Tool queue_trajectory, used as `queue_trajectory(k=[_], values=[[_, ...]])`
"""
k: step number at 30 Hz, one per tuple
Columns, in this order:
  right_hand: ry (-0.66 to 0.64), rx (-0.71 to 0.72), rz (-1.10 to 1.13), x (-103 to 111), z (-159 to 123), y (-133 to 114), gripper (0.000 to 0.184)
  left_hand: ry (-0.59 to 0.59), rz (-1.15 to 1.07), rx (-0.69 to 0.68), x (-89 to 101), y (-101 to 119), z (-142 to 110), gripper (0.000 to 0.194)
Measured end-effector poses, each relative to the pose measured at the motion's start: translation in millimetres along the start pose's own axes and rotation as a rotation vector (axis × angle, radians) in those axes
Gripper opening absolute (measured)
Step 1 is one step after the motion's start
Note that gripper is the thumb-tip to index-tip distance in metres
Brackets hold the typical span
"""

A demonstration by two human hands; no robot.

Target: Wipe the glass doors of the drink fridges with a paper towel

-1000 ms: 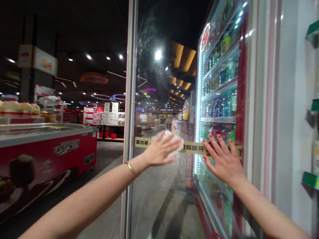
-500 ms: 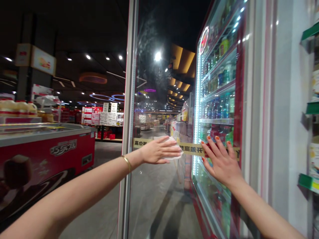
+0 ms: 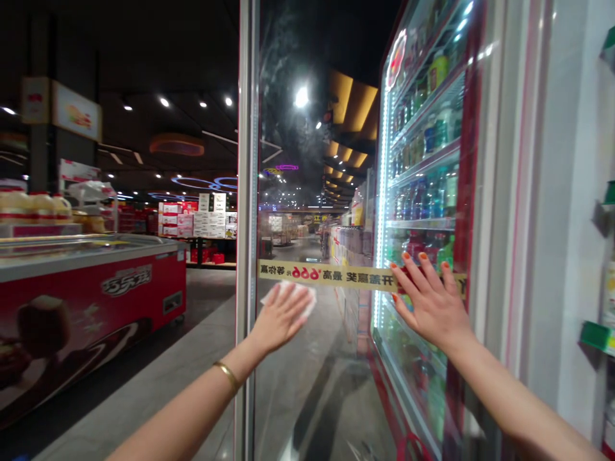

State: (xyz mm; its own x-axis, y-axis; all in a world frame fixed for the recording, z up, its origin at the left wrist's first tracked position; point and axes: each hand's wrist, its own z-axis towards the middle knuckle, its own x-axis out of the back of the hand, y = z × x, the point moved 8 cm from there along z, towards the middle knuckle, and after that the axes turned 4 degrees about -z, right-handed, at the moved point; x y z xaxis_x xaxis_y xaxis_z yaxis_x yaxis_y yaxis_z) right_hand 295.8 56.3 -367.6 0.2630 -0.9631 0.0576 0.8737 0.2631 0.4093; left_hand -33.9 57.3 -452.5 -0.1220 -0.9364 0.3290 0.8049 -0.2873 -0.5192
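A glass door with a metal-edged frame stands in front of me. Under the flat palm of my left hand a white tissue is held to the glass, just below a gold printed strip whose writing reads mirrored. Thin soft material shows past the fingertips; cloth or paper, I cannot be sure. My right hand lies with spread fingers on the right part of the pane, over the strip's end, holding nothing. Cloudy smears mark the upper glass.
Through the pane, a lit drinks cooler with bottles on its shelves appears at right. A red chest freezer stands to the left, with stacked boxes farther back. Green-edged shelving is at the far right.
My left hand has moved left and down across the glass with the tissue, now below the strip, uncovering its red digits. The right hand stays in place on the pane.
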Motion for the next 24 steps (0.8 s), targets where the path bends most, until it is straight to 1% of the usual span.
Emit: queue_trajectory(k=[1, 2, 3, 4, 5, 6, 8, 9, 10, 11, 12, 13, 15, 16, 17, 18, 19, 20, 21, 22, 23, 24], values=[[-0.002, 0.002, -0.001, 0.0, 0.1, -0.2, 0.083, 0.029, 0.027, 0.107, -2.6, -14.3, 0.3, 0.069], [-0.006, 0.003, -0.003, -0.1, 0.3, -0.4, 0.084, 0.055, 0.048, 0.196, -6.3, -21.6, 0.0, 0.071], [-0.011, 0.004, -0.005, -0.1, 0.5, -0.7, 0.084, 0.074, 0.059, 0.252, -11.4, -19.6, -1.9, 0.073], [-0.014, 0.006, -0.007, 0.1, 0.7, -1.0, 0.084, 0.08, 0.061, 0.269, -17.3, -8.0, -5.5, 0.075], [-0.014, 0.009, -0.01, 0.4, 0.7, -1.3, 0.085, 0.076, 0.053, 0.245, -22.8, 11.3, -11.2, 0.075], [-0.011, 0.01, -0.012, 0.8, 0.6, -1.6, 0.084, 0.062, 0.037, 0.185, -27.1, 35.4, -18.8, 0.073], [-0.003, 0.008, -0.011, 1.3, 0.2, -1.4, 0.082, 0.022, -0.006, 0.001, -28.8, 81.1, -38.5, 0.065], [0.0, 0.005, -0.007, 1.3, -0.1, -1.1, 0.081, 0.004, -0.024, -0.089, -25.9, 94.5, -48.7, 0.059], [0.001, 0.001, -0.003, 1.1, -0.3, -0.6, 0.08, -0.009, -0.034, -0.152, -21.4, 97.7, -57.2, 0.055], [0.002, -0.001, 0.001, 0.8, -0.5, -0.3, 0.08, -0.018, -0.032, -0.175, -16.5, 90.3, -62.3, 0.053], [0.001, 0.0, 0.003, 0.4, -0.5, -0.2, 0.08, -0.025, -0.018, -0.151, -12.3, 73.7, -63.4, 0.054], [-0.002, 0.002, 0.004, 0.0, -0.4, -0.2, 0.081, -0.025, 0.008, -0.086, -9.4, 51.4, -60.8, 0.058], [-0.005, 0.003, 0.003, -0.4, 0.0, -0.3, 0.082, -0.011, 0.071, 0.111, -9.0, 7.7, -49.8, 0.068], [-0.006, 0.001, 0.001, -0.4, 0.0, -0.3, 0.082, 0.001, 0.1, 0.208, -11.3, -4.9, -44.5, 0.071], [-0.006, -0.004, -0.001, -0.1, -0.3, -0.2, 0.082, 0.012, 0.12, 0.279, -14.8, -7.8, -40.7, 0.074], [-0.003, -0.01, -0.002, 0.6, -1.2, -0.3, 0.081, 0.017, 0.128, 0.305, -18.7, -0.4, -38.4, 0.075], [-0.001, -0.016, -0.002, 1.4, -2.8, -0.5, 0.08, 0.017, 0.123, 0.277, -22.1, 15.8, -37.3, 0.076], [0.0, -0.018, 0.002, 2.1, -5.1, -1.1, 0.079, 0.011, 0.107, 0.201, -24.1, 37.1, -37.3, 0.075], [-0.001, -0.014, 0.007, 2.9, -8.2, -2.3, 0.079, 0.004, 0.085, 0.097, -23.8, 58.8, -38.3, 0.072], [-0.003, -0.001, 0.016, 3.4, -11.9, -4.1, 0.079, -0.003, 0.064, -0.01, -21.3, 75.9, -39.7, 0.068], [-0.006, 0.018, 0.024, 3.6, -16.1, -6.4, 0.078, -0.009, 0.049, -0.094, -16.8, 84.2, -39.9, 0.062], [-0.011, 0.039, 0.031, 3.5, -20.4, -8.5, 0.078, -0.011, 0.044, -0.133, -11.1, 81.4, -37.3, 0.058]])
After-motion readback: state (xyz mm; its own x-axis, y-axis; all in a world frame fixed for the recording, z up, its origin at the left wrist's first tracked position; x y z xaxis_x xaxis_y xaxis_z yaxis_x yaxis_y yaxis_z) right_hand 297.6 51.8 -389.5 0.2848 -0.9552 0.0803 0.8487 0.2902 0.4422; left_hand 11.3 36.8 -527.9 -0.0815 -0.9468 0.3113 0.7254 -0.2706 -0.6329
